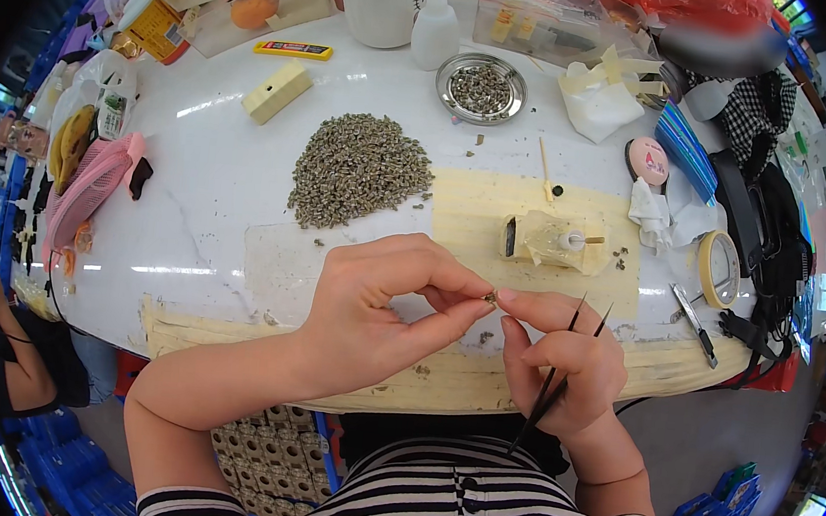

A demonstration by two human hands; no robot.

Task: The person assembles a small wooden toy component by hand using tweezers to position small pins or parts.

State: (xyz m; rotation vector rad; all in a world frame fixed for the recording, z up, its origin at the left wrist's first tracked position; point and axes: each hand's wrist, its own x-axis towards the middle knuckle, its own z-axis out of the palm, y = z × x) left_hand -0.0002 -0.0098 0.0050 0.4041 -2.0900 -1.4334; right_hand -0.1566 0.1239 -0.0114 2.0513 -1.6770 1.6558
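Between the thumb and index finger of my left hand is a tiny brownish metal part, too small to name more exactly. The tip of my right index finger meets it from the other side. Black pointed tweezers lie in my right hand, slanting across the palm with both points upward and apart. Beyond my hands is a large heap of small greyish metal parts. A taped bottle with a stick in its mouth lies or stands on the yellow tape-covered patch.
A round metal dish holds more small parts. Farther back are a white squeeze bottle and a white bucket. At right lie a utility knife and a tape roll; at left, a pink mesh pouch. Another person sits at far left.
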